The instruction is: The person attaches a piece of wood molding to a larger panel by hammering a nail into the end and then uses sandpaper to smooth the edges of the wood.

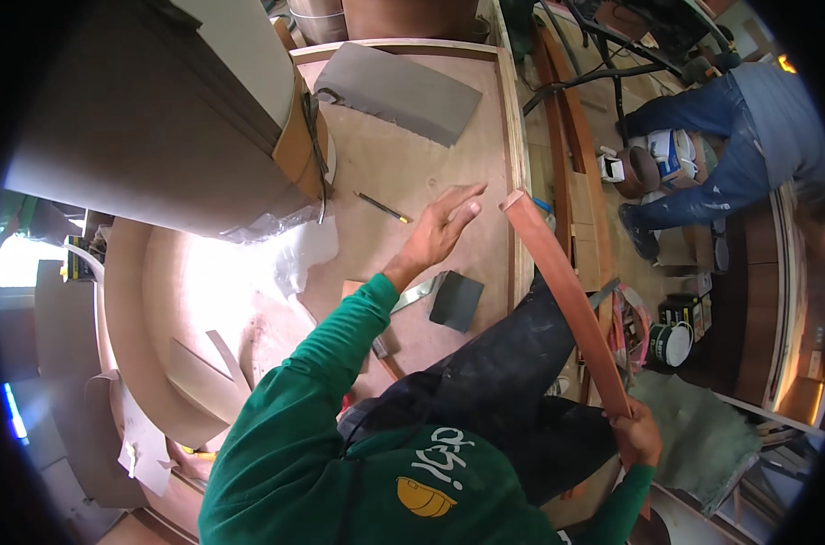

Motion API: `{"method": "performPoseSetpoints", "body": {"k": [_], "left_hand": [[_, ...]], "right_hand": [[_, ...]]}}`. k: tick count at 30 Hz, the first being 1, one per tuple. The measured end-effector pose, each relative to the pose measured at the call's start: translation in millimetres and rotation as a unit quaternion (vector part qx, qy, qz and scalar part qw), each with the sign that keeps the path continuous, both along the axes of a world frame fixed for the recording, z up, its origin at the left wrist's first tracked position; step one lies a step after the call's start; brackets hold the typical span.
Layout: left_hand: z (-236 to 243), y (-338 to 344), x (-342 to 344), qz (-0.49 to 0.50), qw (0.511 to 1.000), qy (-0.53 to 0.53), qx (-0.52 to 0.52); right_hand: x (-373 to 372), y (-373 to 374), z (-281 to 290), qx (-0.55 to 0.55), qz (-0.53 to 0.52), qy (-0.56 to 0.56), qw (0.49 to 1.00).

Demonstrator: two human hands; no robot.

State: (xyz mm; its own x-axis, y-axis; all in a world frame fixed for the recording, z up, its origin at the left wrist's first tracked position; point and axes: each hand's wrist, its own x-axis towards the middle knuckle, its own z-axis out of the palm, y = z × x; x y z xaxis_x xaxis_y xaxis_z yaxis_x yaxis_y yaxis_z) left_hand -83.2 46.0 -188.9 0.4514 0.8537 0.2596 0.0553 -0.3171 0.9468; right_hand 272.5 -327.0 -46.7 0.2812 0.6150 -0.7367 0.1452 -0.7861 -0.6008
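1. At the centre of the frame we see the left hand [438,227] open, fingers stretched toward the right, thumb showing on the near side; it has hold of nothing.
2. At the lower right we see the right hand [639,432] closed around the lower part of a long reddish wooden strip [571,295]. We cannot make out every finger.
3. From that grip, the strip's long axis climbs up and leftward to an end just right of the left hand's fingertips. We read a gap there: near, not touching.
4. So we judge the spacing at that upper end to be what counts: the left hand is much the nearer to it, while the right hand has the far part.
5. The strip looks bowed, though we cannot tell how much of that the lens adds. Midway it crosses in front of a dark trouser leg [485,363]; we cannot tell whether they touch.
6. Farther out, on the pale worktop [485,195], we find a pencil [382,207] left of the open hand, a dark block [456,301] below it, and a grey sheet [399,91] at the upper centre.
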Motion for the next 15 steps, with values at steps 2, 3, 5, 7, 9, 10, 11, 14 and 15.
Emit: {"method": "performPoseSetpoints", "body": {"k": [2, 3, 5, 7, 9, 10, 11, 14, 15], "left_hand": [[16.9, 11.5, 9.5, -0.033, 0.995, -0.039, -0.080], [20.7, 15.9, 14.1, -0.051, 0.990, -0.059, -0.121], [21.2, 21.9, 21.6, -0.092, 0.992, -0.055, -0.069], [18.1, 26.9, 30.7, -0.143, 0.986, -0.060, -0.065], [8.1, 32.0, 41.8, -0.205, 0.970, -0.071, -0.106], [4.6, 33.2, 45.5, -0.203, 0.969, -0.079, -0.114], [1.5, 34.4, 47.7, -0.201, 0.968, -0.088, -0.122], [-3.8, 31.6, 51.2, -0.196, 0.949, -0.109, -0.222], [-4.6, 27.9, 51.3, -0.191, 0.937, -0.113, -0.269]], "right_hand": [[2.9, -3.9, 1.7, -0.015, 0.006, 0.003, 1.000], [2.2, -4.3, 2.3, -0.006, 0.001, 0.005, 1.000], [-8.4, -3.8, 5.6, 0.012, -0.010, 0.009, 1.000], [-22.9, 6.8, 20.0, 0.006, 0.009, -0.068, 0.998], [-43.9, 33.0, 27.4, 0.066, 0.044, -0.121, 0.989], [-56.1, 50.6, 27.2, 0.127, 0.067, -0.135, 0.980], [-66.3, 67.8, 27.9, 0.187, 0.091, -0.150, 0.966], [-88.7, 114.4, 19.1, 0.214, 0.208, -0.309, 0.903], [-105.3, 132.1, 27.3, 0.201, 0.236, -0.340, 0.887]]}}
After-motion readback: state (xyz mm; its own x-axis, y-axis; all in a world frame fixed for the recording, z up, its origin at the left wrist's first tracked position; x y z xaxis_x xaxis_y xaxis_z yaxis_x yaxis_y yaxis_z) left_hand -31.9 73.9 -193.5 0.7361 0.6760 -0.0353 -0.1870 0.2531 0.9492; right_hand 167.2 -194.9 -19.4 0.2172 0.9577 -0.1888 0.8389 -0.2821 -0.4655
